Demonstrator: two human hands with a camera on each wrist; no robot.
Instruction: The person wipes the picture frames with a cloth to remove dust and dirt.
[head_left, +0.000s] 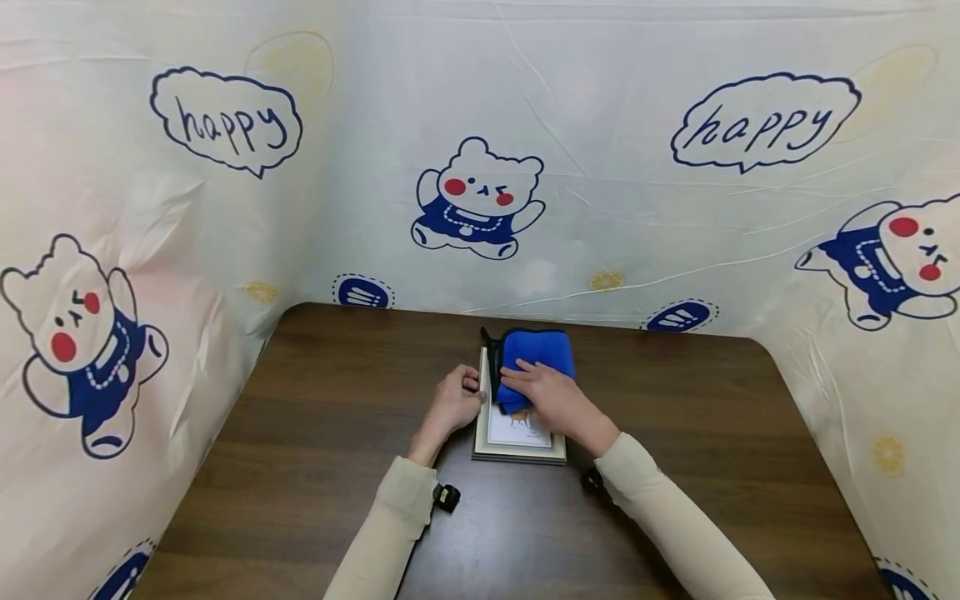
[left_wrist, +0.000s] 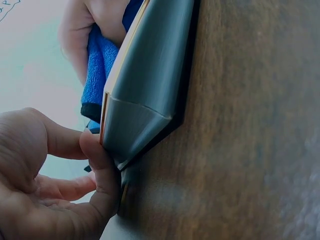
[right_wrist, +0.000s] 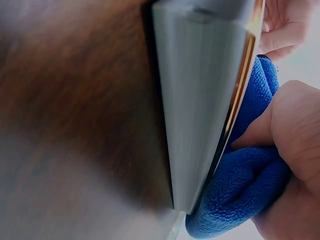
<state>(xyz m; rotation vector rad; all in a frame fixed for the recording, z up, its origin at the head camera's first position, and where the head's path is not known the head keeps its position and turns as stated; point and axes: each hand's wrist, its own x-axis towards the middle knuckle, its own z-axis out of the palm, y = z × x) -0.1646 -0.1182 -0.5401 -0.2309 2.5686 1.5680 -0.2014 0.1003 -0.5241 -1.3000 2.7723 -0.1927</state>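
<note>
A picture frame (head_left: 483,442) with a pale border lies on the table, a small drawing showing at its near end. Over its far part is spread a blue cloth (head_left: 551,346) with dark trim, hiding much of the picture. My left hand (head_left: 459,398) holds the frame's left edge; in the left wrist view its bent finger and thumb (left_wrist: 100,150) pinch the frame's corner. My right hand (head_left: 551,396) rests on the cloth with fingers spread out straight. Seen from the right wrist, the blue cloth (right_wrist: 240,187) bulges past the frame's side (right_wrist: 197,100) under that hand.
The brown wooden table (head_left: 337,375) carries the frame near its far edge. A printed fabric curtain (head_left: 600,208) with bear drawings hangs round the back and sides. Small black wrist devices (head_left: 447,497) sit by both sleeves (head_left: 405,492).
</note>
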